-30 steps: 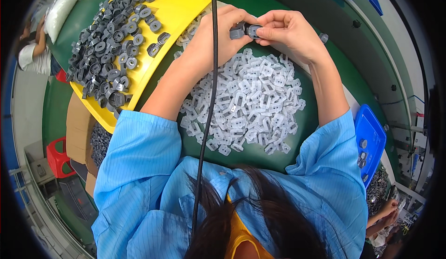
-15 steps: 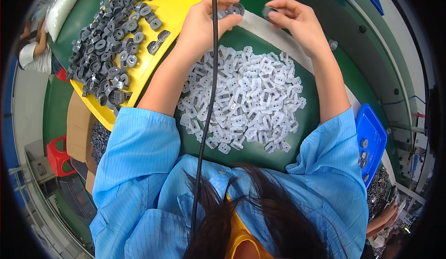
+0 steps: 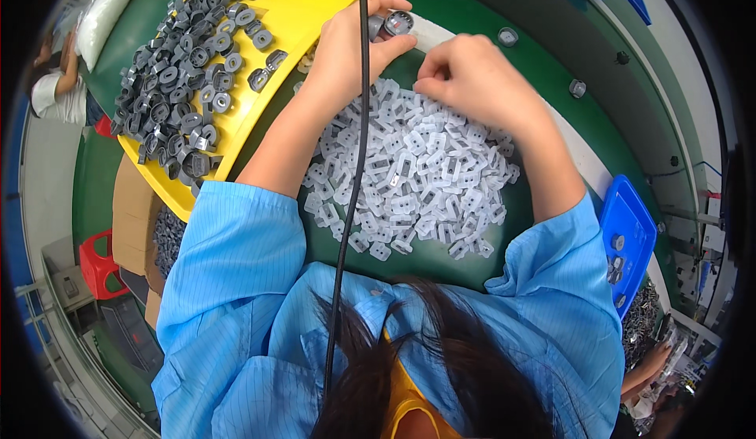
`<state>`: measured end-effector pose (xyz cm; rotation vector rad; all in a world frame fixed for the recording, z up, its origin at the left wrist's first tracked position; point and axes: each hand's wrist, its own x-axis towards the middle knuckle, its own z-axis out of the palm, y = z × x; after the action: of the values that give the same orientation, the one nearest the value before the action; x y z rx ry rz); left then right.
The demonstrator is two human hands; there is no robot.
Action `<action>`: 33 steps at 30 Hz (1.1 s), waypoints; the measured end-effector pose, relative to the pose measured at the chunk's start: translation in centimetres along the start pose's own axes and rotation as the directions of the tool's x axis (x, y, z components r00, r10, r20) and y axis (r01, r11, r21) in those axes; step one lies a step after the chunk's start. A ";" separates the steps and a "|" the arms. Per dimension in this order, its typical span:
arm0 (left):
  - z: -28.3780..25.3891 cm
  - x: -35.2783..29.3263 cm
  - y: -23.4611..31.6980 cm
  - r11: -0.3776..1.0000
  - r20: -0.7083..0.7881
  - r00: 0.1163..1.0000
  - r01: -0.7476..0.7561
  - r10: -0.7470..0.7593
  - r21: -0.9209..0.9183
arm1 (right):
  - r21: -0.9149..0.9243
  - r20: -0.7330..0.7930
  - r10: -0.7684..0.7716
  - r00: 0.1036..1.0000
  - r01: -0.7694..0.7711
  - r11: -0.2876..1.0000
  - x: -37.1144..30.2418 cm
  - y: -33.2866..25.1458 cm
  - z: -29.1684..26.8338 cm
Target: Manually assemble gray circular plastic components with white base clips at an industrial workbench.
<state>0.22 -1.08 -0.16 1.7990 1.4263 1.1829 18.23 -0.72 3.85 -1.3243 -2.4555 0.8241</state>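
My left hand (image 3: 346,45) is closed around grey oval plastic housings (image 3: 399,23), at least two, held beyond the far edge of the pile. One of them shows its open, hollow face. My right hand (image 3: 476,81) is lowered over the far right side of a heap of small translucent white plastic pieces (image 3: 417,171). Its thumb and forefinger are drawn together at the heap's edge; whatever is between them is hidden. The white pieces lie spread on a green table (image 3: 441,270) in front of me.
A yellow tray (image 3: 307,6) full of grey housings (image 3: 169,77) stands at left. Beyond the pale rail, single housings (image 3: 508,37) lie on a green strip. A blue tray (image 3: 634,234) is at right. A black cable (image 3: 354,179) hangs across the view. Other people are at both sides.
My right hand has let go of a grey housing, now on the green strip, and come down and left to the white pieces. Another housing there has shifted right and nearer. My left hand barely moved.
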 end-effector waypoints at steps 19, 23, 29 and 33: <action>0.9 -0.6 1.6 0.996 0.051 0.999 0.012 -0.008 -0.087 | 0.754 -0.235 0.176 0.956 0.066 0.653 1.8 1.9 1.4; 1.5 -0.4 0.2 0.990 -0.022 0.997 -0.081 0.079 -0.112 | 0.165 -0.481 -0.183 0.857 0.294 0.942 1.5 2.1 0.6; 1.7 -0.2 -0.8 0.945 0.048 0.973 -0.205 0.224 -0.253 | 0.318 -0.181 -0.109 0.977 0.163 0.934 0.8 2.2 -2.0; 1.7 -0.3 -0.2 0.918 0.098 0.984 -0.099 0.147 -0.383 | 0.167 -0.445 -0.106 0.889 0.199 0.966 1.1 2.4 -1.0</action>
<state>1.64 -1.16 -1.17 1.6732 0.9470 1.2820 19.77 1.56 3.20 -1.0818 -2.0306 0.6420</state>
